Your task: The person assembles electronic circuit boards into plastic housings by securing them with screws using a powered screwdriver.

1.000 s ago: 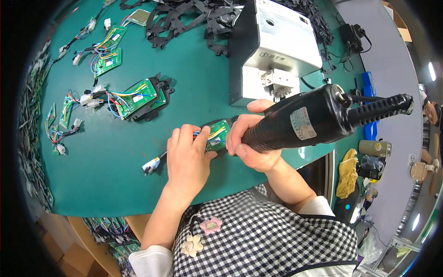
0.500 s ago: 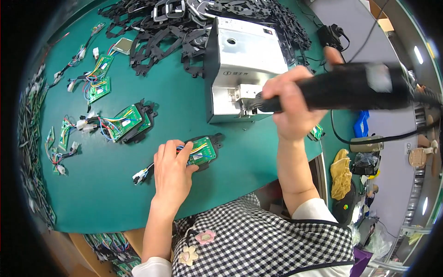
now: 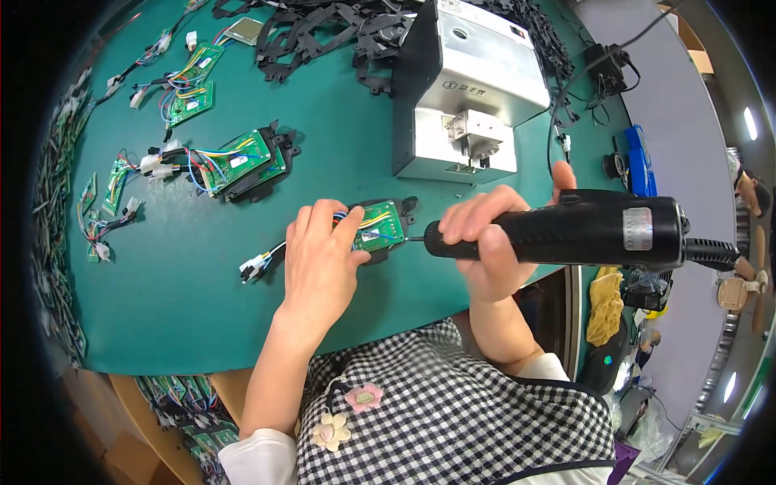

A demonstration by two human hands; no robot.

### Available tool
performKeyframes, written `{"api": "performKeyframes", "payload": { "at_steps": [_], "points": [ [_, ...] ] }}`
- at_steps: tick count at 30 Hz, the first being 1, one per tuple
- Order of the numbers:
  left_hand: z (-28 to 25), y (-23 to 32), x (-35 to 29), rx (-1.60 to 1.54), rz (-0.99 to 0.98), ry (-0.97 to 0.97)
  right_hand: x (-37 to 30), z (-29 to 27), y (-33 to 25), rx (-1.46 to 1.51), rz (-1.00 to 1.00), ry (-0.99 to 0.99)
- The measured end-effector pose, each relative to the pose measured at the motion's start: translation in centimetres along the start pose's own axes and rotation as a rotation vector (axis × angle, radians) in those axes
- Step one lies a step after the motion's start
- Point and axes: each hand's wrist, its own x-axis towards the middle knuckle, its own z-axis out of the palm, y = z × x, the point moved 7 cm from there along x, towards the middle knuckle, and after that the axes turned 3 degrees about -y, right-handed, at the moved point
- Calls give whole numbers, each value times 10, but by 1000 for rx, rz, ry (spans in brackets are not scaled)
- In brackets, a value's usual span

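Note:
A green circuit board [image 3: 381, 225] with coloured wires lies on a black plastic frame [image 3: 408, 208] on the green table. My left hand [image 3: 322, 252] holds it down, fingers over its left part and thumb at its near edge. White connectors [image 3: 255, 267] on its wires stick out to the left of my hand. My right hand [image 3: 495, 246] grips a black electric screwdriver [image 3: 586, 233], held level. Its bit meets the board's right edge; whether a screw sits under the tip is too small to tell.
Behind my right hand stands a silver screw feeder [image 3: 477, 77]. Stacked boards on a frame [image 3: 237, 166] and loose wired boards [image 3: 191, 102] lie to the left. Black plastic frames [image 3: 315, 36] are heaped at the back. A cable [image 3: 711, 252] trails from the screwdriver.
My right hand has brought the screwdriver from the screw feeder down and nearer, to the board's right edge. My left hand stays on the board. The whole view has shifted somewhat.

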Motion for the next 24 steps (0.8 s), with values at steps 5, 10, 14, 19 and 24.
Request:
{"api": "performKeyframes", "payload": {
  "at_steps": [5,10,14,19,24],
  "points": [
    [0,-1,1,-7,-12,-17,-5,2,13,-76,58,-48],
    [-1,1,1,-20,-4,-10,-5,14,20,-231,124,-346],
    [1,-2,0,-11,-27,-26,-6,31,29,3,104,-746],
    [-4,8,1,18,52,41,15,-4,4,-227,34,-262],
    [2,9,-2,156,48,7,81,-24,-40,-326,-256,21]
  ]
}}
